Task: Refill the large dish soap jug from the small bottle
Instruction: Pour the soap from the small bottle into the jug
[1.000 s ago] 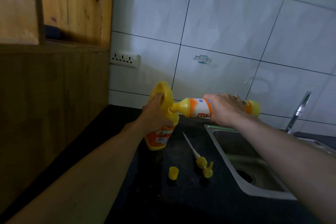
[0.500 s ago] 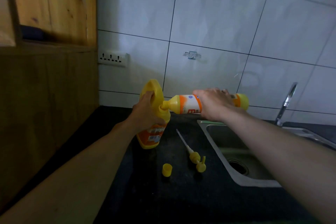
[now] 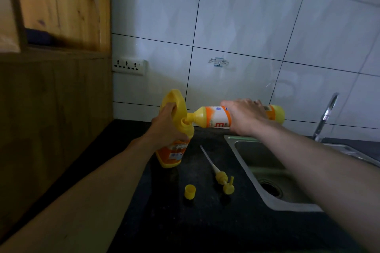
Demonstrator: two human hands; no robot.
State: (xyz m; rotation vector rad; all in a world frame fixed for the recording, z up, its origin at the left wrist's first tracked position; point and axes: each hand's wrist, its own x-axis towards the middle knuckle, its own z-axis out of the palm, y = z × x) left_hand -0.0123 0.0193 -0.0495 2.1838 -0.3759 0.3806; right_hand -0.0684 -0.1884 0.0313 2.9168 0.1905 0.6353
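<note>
The large jug [image 3: 173, 141] is being kept upright on the black counter [image 3: 205, 222], near the wooden cabinet [image 3: 51, 109] on the left, with its long axis running vertically and its open mouth facing up and slightly to the right. It is being gripped by the left hand [image 3: 166, 127], whose fingers are being hooked through the yellow handle loop at the top while the palm is being pressed against the jug's shoulder.

The small bottle [image 3: 218, 117] is being held on its side by the right hand [image 3: 244, 116], which is being closed around the middle of the body from above. Its long axis is lying nearly level, running left to right along the tiled wall [image 3: 246, 37], with the neck being tipped a little downward. The nozzle is being pointed left and is being set right at the jug's mouth; the yellow base is being pointed right, above the back edge of the sink [image 3: 267, 170]. Whether liquid is flowing cannot be told.

On the counter in front of the jug, a small yellow cap [image 3: 190, 191] is being left standing, and a pump head [image 3: 223, 181] with its long white tube is lying beside it, the tube being aimed away toward the wall. A tap [image 3: 326, 116] is being seen at the far right, and a wall socket [image 3: 129, 66] to the left of the jug.
</note>
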